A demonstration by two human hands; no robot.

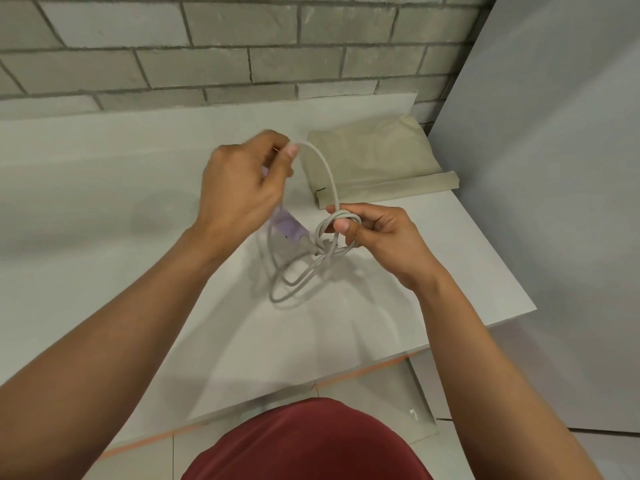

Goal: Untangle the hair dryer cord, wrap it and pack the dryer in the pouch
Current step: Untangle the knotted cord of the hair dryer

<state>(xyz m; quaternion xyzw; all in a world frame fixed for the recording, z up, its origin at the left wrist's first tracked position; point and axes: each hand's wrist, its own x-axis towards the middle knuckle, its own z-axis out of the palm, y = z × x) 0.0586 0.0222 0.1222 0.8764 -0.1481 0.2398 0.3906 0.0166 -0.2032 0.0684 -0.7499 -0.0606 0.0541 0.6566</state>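
Note:
A pale grey cord (327,174) arcs between my two hands above the white counter (104,209). My left hand (242,188) pinches one end of that arc at its fingertips. My right hand (377,237) pinches a knotted bunch of cord loops, and more loops hang below it. The lilac hair dryer (289,228) shows only in part, mostly hidden behind my left hand and the tangled cord. A beige fabric pouch (374,161) lies flat at the back right of the counter, beyond both hands.
A grey brick wall (207,46) runs behind the counter. A plain grey panel (554,168) stands at the right, close to the pouch. The counter's front edge (311,379) runs diagonally just ahead of my red shirt.

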